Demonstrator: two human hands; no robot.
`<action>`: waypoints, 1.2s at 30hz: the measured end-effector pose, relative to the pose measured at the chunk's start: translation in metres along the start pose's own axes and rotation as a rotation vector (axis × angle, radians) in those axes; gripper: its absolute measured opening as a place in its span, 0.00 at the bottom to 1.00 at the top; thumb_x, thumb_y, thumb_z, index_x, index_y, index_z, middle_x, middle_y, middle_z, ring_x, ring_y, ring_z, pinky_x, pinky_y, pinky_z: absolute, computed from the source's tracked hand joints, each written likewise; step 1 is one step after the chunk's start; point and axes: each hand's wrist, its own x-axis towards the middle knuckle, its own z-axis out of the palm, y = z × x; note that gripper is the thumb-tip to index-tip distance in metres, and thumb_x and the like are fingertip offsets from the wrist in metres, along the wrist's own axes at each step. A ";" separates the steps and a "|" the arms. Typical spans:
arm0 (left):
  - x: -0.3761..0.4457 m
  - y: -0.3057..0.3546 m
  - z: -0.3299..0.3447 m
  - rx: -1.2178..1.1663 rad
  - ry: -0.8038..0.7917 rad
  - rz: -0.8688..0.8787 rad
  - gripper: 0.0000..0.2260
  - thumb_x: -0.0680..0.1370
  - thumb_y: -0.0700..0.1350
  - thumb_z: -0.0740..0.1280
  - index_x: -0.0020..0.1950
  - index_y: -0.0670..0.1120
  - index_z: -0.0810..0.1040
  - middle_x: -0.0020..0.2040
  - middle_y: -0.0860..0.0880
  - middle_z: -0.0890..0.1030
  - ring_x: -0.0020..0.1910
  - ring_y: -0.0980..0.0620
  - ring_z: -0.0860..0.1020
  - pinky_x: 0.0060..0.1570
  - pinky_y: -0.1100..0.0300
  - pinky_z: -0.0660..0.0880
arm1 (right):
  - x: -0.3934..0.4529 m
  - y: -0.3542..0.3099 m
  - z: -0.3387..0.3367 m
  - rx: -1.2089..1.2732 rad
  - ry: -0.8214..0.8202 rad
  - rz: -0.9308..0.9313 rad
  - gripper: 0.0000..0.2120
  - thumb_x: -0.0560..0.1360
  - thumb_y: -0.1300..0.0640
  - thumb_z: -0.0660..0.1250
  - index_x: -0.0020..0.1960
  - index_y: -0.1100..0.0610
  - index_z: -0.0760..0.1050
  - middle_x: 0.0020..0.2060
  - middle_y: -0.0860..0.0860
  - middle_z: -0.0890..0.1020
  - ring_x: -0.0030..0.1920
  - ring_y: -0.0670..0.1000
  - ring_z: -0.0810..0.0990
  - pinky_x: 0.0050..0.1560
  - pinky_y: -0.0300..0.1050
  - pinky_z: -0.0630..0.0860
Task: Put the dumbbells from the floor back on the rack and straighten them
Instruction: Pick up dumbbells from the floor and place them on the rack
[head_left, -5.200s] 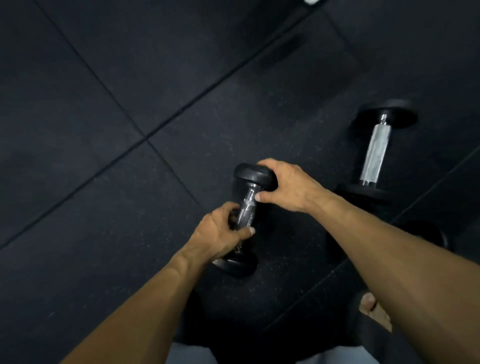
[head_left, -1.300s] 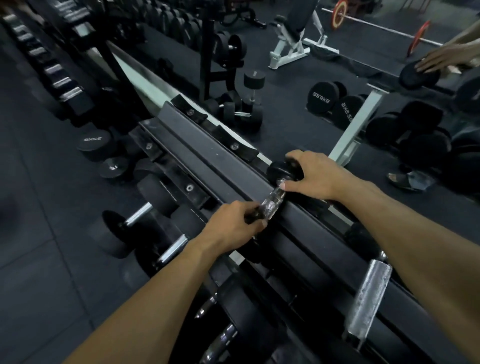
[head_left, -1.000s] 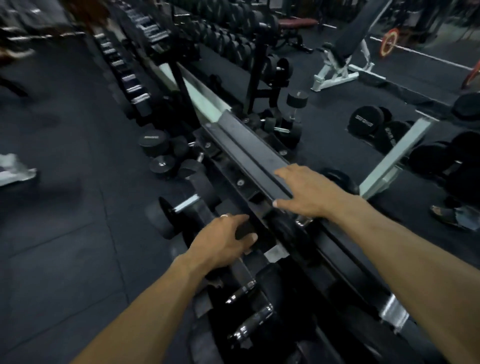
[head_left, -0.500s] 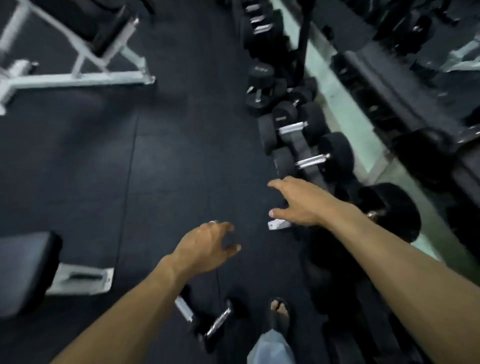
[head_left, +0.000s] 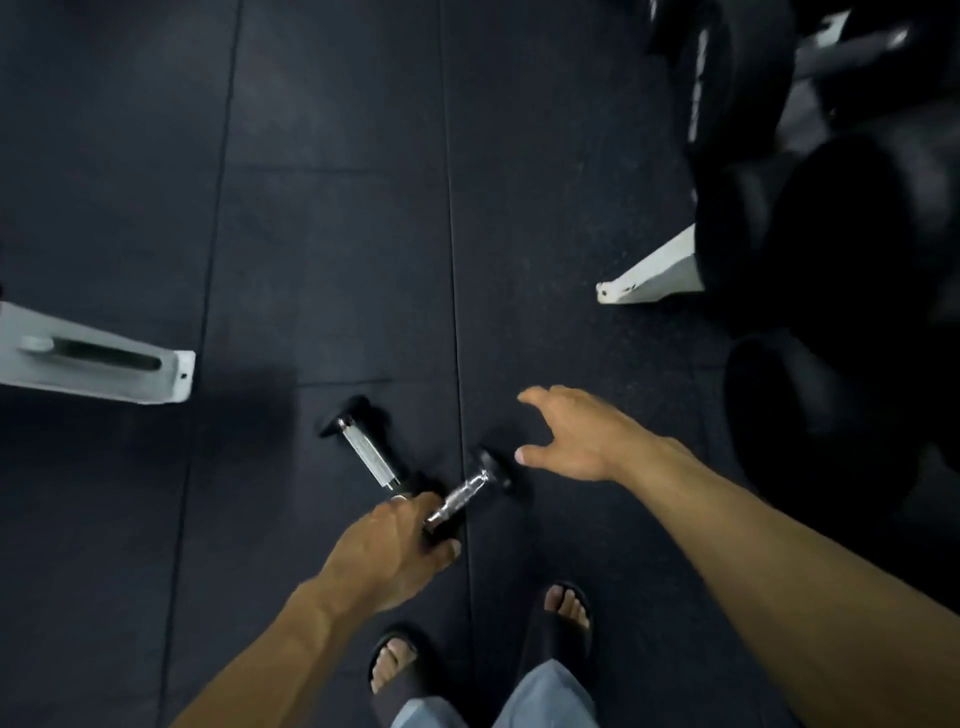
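Where the left hand (head_left: 396, 545) reaches lowest, its fingers curl over the near black end of a small dumbbell with black rubber heads and a knurled chrome handle (head_left: 464, 494); whether they have truly clamped on it cannot be told, the head being hidden beneath the knuckles.

Item, right hand (head_left: 576, 441): spread, fingers straight, holding nothing, hovering just beside the far head of that same dumbbell.

Item, second dumbbell, black heads with a bright chrome handle (head_left: 368, 457): lying on the floor at an angle to the first, its near end close by the left hand, untouched.

Item, floor of dark speckled rubber tiles (head_left: 322, 234): carries both dumbbells; two feet in black slides stand near.

Item, rack with white painted foot (head_left: 652, 275): at the right, large black weights blurred above it, well apart from the pair.

Step in hand, by my reckoning: the pick-up. The next move calls for a firm hold on the handle, the right hand steadying the far head, then a lift and a turn toward the rack.
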 end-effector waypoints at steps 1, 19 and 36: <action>0.019 -0.008 0.018 -0.019 -0.003 0.007 0.22 0.76 0.58 0.66 0.67 0.51 0.71 0.58 0.51 0.78 0.59 0.49 0.77 0.57 0.52 0.74 | 0.016 0.008 0.020 0.020 -0.002 0.011 0.37 0.76 0.45 0.69 0.79 0.51 0.57 0.69 0.53 0.71 0.69 0.55 0.71 0.67 0.50 0.70; 0.232 -0.108 0.183 0.087 0.010 -0.022 0.22 0.75 0.63 0.64 0.65 0.53 0.69 0.59 0.47 0.80 0.58 0.44 0.78 0.50 0.54 0.71 | 0.200 0.093 0.251 0.469 0.186 -0.036 0.35 0.73 0.50 0.74 0.75 0.46 0.62 0.62 0.48 0.78 0.61 0.49 0.77 0.64 0.49 0.75; 0.168 -0.061 0.115 -0.496 0.008 0.089 0.12 0.71 0.51 0.75 0.50 0.53 0.76 0.36 0.54 0.76 0.34 0.59 0.74 0.35 0.65 0.69 | 0.120 0.069 0.152 0.361 0.309 -0.221 0.23 0.76 0.61 0.69 0.68 0.49 0.69 0.53 0.48 0.80 0.53 0.49 0.80 0.57 0.49 0.78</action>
